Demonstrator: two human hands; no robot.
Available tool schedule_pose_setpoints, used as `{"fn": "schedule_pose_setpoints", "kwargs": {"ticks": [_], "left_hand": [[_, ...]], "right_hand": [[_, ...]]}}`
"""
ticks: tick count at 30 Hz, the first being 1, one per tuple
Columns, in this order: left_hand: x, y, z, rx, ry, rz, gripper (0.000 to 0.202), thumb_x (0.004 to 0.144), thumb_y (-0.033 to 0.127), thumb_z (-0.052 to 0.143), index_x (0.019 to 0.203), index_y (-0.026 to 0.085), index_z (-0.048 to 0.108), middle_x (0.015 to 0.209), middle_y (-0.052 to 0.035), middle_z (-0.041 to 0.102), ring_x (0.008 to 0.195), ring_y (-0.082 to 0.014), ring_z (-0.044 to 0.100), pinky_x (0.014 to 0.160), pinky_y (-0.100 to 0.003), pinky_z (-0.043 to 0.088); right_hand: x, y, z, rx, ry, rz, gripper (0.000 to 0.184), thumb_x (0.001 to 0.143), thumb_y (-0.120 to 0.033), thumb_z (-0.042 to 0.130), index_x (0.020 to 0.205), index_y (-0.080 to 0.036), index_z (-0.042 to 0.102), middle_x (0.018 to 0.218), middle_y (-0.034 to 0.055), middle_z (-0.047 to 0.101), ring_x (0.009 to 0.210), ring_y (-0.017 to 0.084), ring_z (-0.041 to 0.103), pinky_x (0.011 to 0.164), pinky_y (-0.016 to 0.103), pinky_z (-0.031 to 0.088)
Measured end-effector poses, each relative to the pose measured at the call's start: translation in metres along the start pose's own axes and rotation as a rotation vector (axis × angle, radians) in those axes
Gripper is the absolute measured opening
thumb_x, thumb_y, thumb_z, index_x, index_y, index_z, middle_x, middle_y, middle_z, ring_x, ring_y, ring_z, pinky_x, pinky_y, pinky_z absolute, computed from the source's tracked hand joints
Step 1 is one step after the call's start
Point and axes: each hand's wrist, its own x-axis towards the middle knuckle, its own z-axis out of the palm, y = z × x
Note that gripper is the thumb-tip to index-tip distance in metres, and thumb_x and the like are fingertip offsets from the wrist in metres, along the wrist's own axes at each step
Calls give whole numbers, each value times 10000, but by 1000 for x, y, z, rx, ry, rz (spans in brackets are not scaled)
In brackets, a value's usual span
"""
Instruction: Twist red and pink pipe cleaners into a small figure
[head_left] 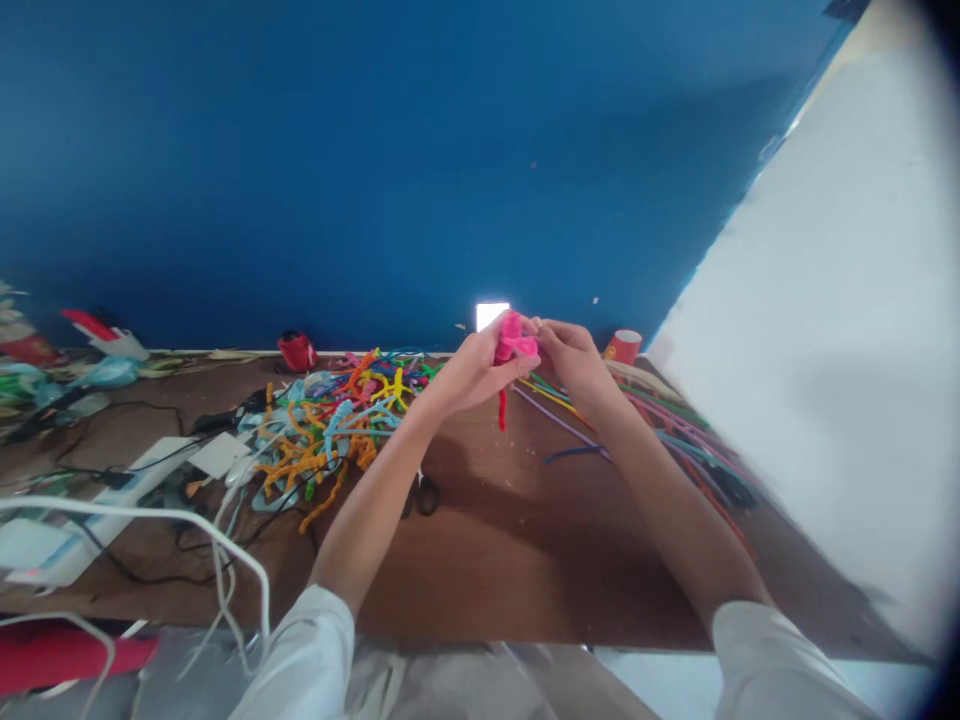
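Note:
Both my hands are raised over the far part of the brown table [480,570]. My left hand [480,365] is closed around a bright pink shape of bent pipe cleaner [514,342]. At its right side, the fingertips of my right hand [574,355] are pinched together; what lies between them is too small to make out. Below my left hand a short red pipe cleaner end [502,410] points down; whether it joins the pink piece is hidden. Dark-handled scissors [426,495] lie beside my left forearm, partly covered by it.
A tangled heap of coloured pipe cleaners [337,430] lies left of my arms. Long straight pipe cleaners [697,440] lie at the right. A white power strip [124,505] with cables is at left. A lit screen [492,314], a red roll [298,352] and a red cup [624,346] stand by the blue wall.

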Motion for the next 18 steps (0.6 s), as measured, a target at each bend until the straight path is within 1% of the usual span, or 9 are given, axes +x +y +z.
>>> {"fn": "schedule_pose_setpoints", "kwargs": {"ticks": [2,4,6,8,10,13,16,18], "left_hand": [[-2,4,0,-223,-81,-38,446,881,345,634,1256,156,484,825,-30,660,719,-132,621,673,-244,481],[-4,10,-1,-373,-128,-59,511,874,376,653,1294,163,455,868,-49,678,767,-150,643,690,-257,497],[-5,15,-1,-446,-166,-75,518,883,412,641,1307,173,462,894,-59,694,760,-151,650,687,-264,499],[-6,17,-2,-451,-180,-90,501,896,437,621,1299,172,484,922,-69,706,736,-140,653,673,-259,492],[-5,17,-2,-410,-158,-105,479,902,437,615,1281,167,499,951,-80,714,712,-127,657,638,-242,478],[-2,13,-2,-323,-75,-146,435,907,403,612,1253,166,498,944,-85,723,664,-124,665,541,-212,434],[1,4,-3,-291,20,-186,406,911,369,597,1239,163,476,926,-93,726,616,-135,675,457,-192,374],[2,-2,-4,-306,52,-185,400,910,354,593,1233,160,459,943,-110,725,611,-141,686,430,-182,355]], "right_hand": [[0,0,-1,-26,40,-19,421,801,-545,660,640,-210,464,516,-71,365,438,65,297,423,234,201],[0,-1,-1,-49,68,-45,345,815,-447,649,636,-211,473,504,-66,388,442,76,346,429,234,244],[-2,-3,0,-73,65,-57,247,826,-360,615,662,-209,509,502,-57,435,453,90,400,442,235,293],[-4,-5,2,-110,35,-57,189,840,-315,581,692,-206,537,525,-42,495,477,103,456,458,237,338],[-5,-6,3,-146,44,-75,158,848,-298,582,725,-204,552,576,-35,541,496,102,485,465,232,357],[-3,-6,1,-125,114,-149,151,877,-341,595,807,-208,578,643,-38,563,467,75,442,433,217,317],[0,-5,-6,-69,153,-248,280,932,-456,536,832,-207,615,653,-17,574,448,77,432,415,229,309],[1,-7,-9,-42,163,-296,384,959,-529,469,844,-204,640,649,2,589,443,88,452,415,244,328]]}}
